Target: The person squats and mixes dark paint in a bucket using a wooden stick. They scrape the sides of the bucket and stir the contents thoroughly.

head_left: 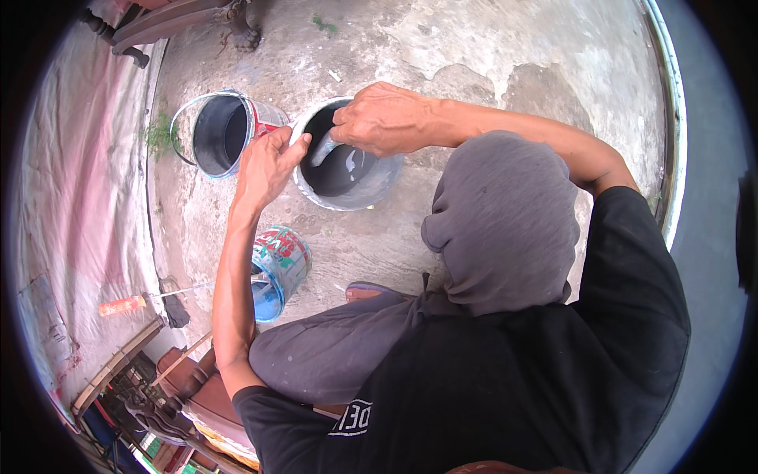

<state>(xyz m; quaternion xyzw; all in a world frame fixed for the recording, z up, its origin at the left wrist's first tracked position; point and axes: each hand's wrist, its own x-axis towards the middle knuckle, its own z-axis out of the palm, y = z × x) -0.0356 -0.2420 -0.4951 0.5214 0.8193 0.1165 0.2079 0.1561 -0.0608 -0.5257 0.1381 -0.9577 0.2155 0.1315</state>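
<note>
A pale bucket [379,183] stands on the floor ahead of me, dark grey inside, with a whitish streak on its bottom or contents. My left hand [268,162] grips its left rim, the thumb lying toward the opening. My right hand [383,118] reaches over the far right rim, its fingers closed around a short pale blue-white stick-like thing [324,148]. The lower end of that thing is inside the bucket; its upper part is hidden in my fist, so its kind cannot be told.
A second bucket [259,118] with a wire handle lies tilted left of the first. Nearer stands a blue-smeared paint can [290,251], with an orange-ended roller [122,306] by it. Carved wooden furniture [170,24] is at the far left, hanging cloth [87,182] along the left.
</note>
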